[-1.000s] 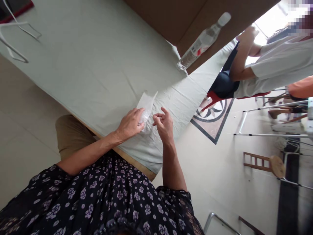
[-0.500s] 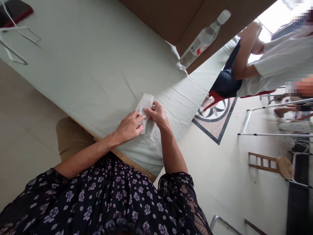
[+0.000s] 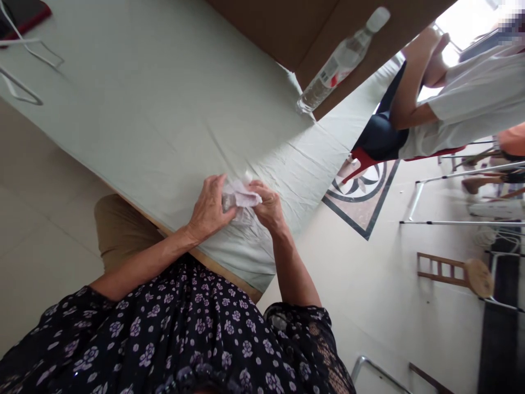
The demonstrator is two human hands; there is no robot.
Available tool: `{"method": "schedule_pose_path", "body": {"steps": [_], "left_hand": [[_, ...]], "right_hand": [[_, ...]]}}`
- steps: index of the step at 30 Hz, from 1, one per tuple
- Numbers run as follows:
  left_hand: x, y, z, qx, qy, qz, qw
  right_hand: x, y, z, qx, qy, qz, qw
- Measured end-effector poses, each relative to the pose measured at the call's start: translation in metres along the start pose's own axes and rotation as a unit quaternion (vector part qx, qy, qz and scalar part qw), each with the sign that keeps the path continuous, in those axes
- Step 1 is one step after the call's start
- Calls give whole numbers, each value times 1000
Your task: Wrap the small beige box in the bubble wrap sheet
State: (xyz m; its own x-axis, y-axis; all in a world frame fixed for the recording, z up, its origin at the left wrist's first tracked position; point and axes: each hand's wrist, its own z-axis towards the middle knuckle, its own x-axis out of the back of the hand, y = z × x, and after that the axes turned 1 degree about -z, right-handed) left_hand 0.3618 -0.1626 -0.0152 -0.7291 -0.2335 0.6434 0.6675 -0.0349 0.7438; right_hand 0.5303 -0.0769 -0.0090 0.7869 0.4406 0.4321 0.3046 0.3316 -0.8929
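Note:
A small, crumpled, whitish bundle (image 3: 246, 198) sits between my hands, low over the near corner of the cloth-covered table. Part of it looks like translucent plastic wrap, and a pale pinkish folded edge shows on top; motion blur hides what is inside. My left hand (image 3: 210, 207) curls around the bundle's left side, thumb below and fingers above. On the other side, my right hand (image 3: 267, 206) pinches its right end between thumb and fingers.
A clear bottle (image 3: 342, 63) with a white cap stands by a brown box (image 3: 283, 33). White bent wire stands (image 3: 24, 90) and a dark red-edged object (image 3: 24, 19) lie far left. A person in a white shirt (image 3: 479, 93) sits beyond the table; a wooden stool (image 3: 478, 279) is at right.
The flat white packet has been turned and bunched up, now showing a pinkish fold. My left hand has rolled from lying over it to gripping its side.

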Motion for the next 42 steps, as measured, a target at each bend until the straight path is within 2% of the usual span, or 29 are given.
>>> {"method": "schedule_pose_path", "body": {"steps": [5,9,11,14,17,19,21,24,27,31,35,38,42], "left_hand": [[4,-8,4,-20,-81,-37,996],[13,-16,6,-37,-125,-58,990],[21,-21,6,-65,-144,-57,986],[30,-27,3,-109,-172,-64,977],[35,-29,4,-120,-176,-74,974],[37,-29,8,-103,-165,-82,978],[38,-28,13,-64,-166,-108,978],[41,-27,16,26,-222,-201,954],[43,-26,15,78,-252,-280,923],[44,-20,13,93,-236,-274,928],[48,-16,15,91,-257,-256,928],[48,-15,16,113,-264,-290,913],[44,-17,15,147,-240,-358,890]], "right_hand": [[2,-9,-35,97,-32,-123,987],[0,-3,-51,119,-73,-204,969],[-3,2,-53,118,-72,-225,965],[-9,8,-48,109,-33,-201,973],[-12,8,-34,55,20,-95,994],[-13,6,-25,-30,20,3,999],[-13,1,-19,-116,-14,95,989],[-13,-7,-19,-172,-61,154,971],[-12,-15,-22,-166,-60,97,980],[-11,-17,-25,-142,-46,57,987],[-11,-12,-27,-129,-55,66,988],[-11,-9,-26,-129,-63,71,987],[-11,-10,-23,-126,-73,64,987]]}}
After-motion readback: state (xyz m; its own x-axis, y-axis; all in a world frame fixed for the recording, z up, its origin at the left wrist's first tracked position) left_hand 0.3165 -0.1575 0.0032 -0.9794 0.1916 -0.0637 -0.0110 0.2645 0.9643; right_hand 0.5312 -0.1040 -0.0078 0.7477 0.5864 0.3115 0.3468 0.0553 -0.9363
